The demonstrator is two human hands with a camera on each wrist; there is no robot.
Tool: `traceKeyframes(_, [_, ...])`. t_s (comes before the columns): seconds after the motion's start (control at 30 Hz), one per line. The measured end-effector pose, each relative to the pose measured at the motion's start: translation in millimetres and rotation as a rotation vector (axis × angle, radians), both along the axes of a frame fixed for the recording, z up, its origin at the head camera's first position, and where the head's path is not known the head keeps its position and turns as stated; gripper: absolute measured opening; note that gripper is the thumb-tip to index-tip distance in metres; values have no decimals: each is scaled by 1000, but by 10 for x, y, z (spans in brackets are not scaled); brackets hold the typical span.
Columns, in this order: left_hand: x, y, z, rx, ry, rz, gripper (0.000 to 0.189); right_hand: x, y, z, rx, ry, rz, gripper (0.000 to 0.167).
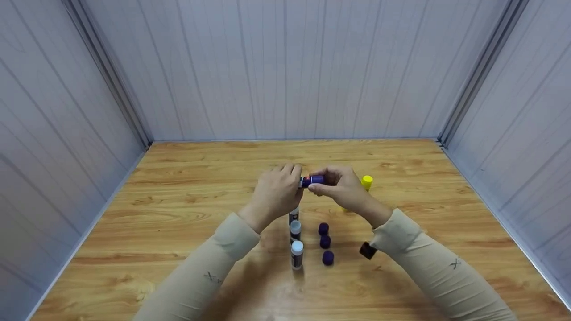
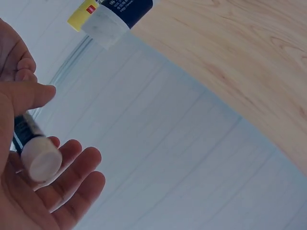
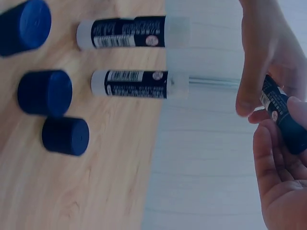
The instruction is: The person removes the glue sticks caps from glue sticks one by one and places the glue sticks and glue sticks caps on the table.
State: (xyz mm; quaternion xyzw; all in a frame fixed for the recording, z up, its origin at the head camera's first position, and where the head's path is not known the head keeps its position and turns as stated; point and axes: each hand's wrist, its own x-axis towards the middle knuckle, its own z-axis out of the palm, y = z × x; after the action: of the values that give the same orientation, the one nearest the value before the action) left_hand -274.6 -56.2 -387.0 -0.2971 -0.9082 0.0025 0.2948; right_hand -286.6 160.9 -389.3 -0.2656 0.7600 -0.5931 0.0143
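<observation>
My left hand (image 1: 277,189) grips the lower end of a glue stick (image 1: 306,182) held sideways above the table; its white base (image 2: 44,160) shows in the left wrist view. At the other end, my right hand (image 1: 342,189) pinches the dark blue cap (image 1: 317,179) between thumb and fingers. The cap sits on the stick. Nearer the body, glue sticks without caps (image 1: 296,256) stand upright in a row, partly under the left hand. To their right are three loose dark blue caps (image 1: 328,257) on the wood.
A yellow-topped object (image 1: 366,182) stands behind the right hand, partly hidden by it. A small black object (image 1: 368,250) lies beside the right sleeve. Pale panel walls (image 1: 285,71) border the wooden table (image 1: 187,200) at the back and sides.
</observation>
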Motion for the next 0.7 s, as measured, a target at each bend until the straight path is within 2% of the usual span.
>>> traceKeyframes(0.13, [-9,31,-41,-43,108,25,19,16,-12,-24,-72,-65,23,26])
traceKeyframes(0.27, [-34,32,-67,-81,216,54,25,26,-33,-39,-116,-106,44,26])
traceKeyframes(0.33, [-46,28,-76,-87,247,54,28,31,-35,-42,-126,-122,51,25])
traceKeyframes(0.53, [-66,12,-97,-76,277,40,34,40,-31,-45,-125,-123,62,27])
traceKeyframes(0.7, [-70,-3,-100,-57,268,24,34,30,-14,-62,-98,-108,61,29])
